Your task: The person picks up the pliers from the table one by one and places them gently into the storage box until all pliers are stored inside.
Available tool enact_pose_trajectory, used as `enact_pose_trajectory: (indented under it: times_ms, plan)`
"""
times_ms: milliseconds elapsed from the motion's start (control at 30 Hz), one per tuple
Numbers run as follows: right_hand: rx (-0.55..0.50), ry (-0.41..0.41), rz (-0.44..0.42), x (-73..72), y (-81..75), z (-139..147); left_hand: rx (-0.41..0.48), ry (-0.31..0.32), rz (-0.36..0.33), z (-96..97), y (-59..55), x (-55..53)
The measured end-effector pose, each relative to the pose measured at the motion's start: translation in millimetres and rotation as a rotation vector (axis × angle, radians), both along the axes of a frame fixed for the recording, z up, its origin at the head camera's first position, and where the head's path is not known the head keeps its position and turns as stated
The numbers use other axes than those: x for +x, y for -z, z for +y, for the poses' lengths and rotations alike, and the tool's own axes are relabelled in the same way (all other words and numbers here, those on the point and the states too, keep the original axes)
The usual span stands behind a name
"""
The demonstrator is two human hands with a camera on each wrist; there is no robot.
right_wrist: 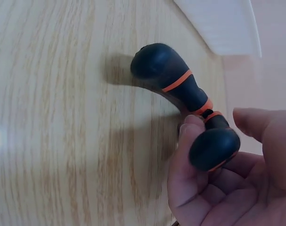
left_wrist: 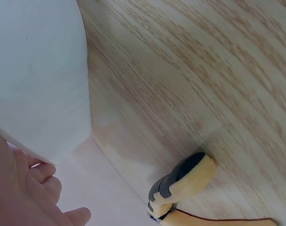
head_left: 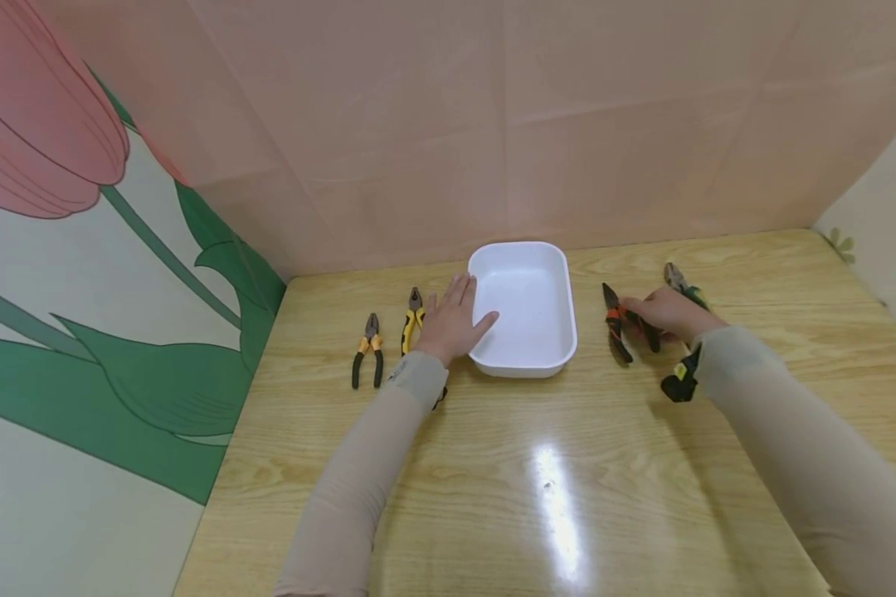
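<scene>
A white rectangular basin [head_left: 523, 307] stands at the back middle of the table. My left hand [head_left: 451, 323] rests on its left rim, fingers straight and thumb over the inside. In the left wrist view, the outer wall of the basin [left_wrist: 39, 80] is beside the fingers [left_wrist: 44, 186]. On the right, my right hand [head_left: 664, 315] holds one handle of needle-nose pliers [head_left: 614, 323] with black-and-orange grips. The right wrist view shows that handle [right_wrist: 216, 148] in the curled fingers of my right hand [right_wrist: 237, 183], while the other handle [right_wrist: 161, 68] sticks out beyond them.
Orange-and-black pliers [head_left: 369, 348] lie at the left, with yellow-and-black pliers [head_left: 411, 319] between them and the left hand. Pliers with green grips [head_left: 679, 282] lie behind the right hand, partly hidden by it. A pink cloth-like backdrop [head_left: 418, 149] rises at the table's back edge.
</scene>
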State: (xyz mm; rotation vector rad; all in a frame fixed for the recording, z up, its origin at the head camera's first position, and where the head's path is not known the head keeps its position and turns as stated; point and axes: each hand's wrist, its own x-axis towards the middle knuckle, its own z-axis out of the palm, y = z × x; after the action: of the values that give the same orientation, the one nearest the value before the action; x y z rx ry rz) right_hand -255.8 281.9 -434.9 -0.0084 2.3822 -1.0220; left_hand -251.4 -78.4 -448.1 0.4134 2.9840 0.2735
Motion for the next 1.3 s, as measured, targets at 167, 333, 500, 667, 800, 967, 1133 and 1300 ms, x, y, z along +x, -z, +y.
enact_pose_trajectory:
  times_ms: [167,333,500,667,800,967,1133,1300]
  plan:
    - [-0.058,0.011,-0.021,-0.6,2.6,1.8,-0.014,-0.001,-0.010,1.1,-1.6,-1.4]
    - [-0.084,0.015,-0.023,-1.1,6.0,3.5,-0.029,-0.004,-0.013,2.7,-3.0,-3.3]
    - [-0.034,-0.005,0.011,-1.7,8.4,4.4,-0.015,0.002,0.001,3.0,-3.2,-1.6]
    - [-0.032,-0.006,0.025,-0.2,7.3,1.8,-0.009,-0.005,-0.007,3.6,-2.8,-1.5]
    - [-0.024,-0.008,0.040,1.3,6.5,0.0,0.000,-0.004,-0.006,3.5,-2.4,-1.0]
    - [0.037,-0.022,0.077,0.8,9.3,1.0,0.013,-0.004,-0.010,2.6,0.1,-1.6]
    - [0.119,-0.030,0.123,1.6,10.8,0.3,0.024,-0.003,-0.019,0.5,2.2,-1.2]
    - [0.085,-0.020,0.112,5.2,8.2,-4.3,0.019,-0.007,-0.031,-1.1,3.0,-0.7]
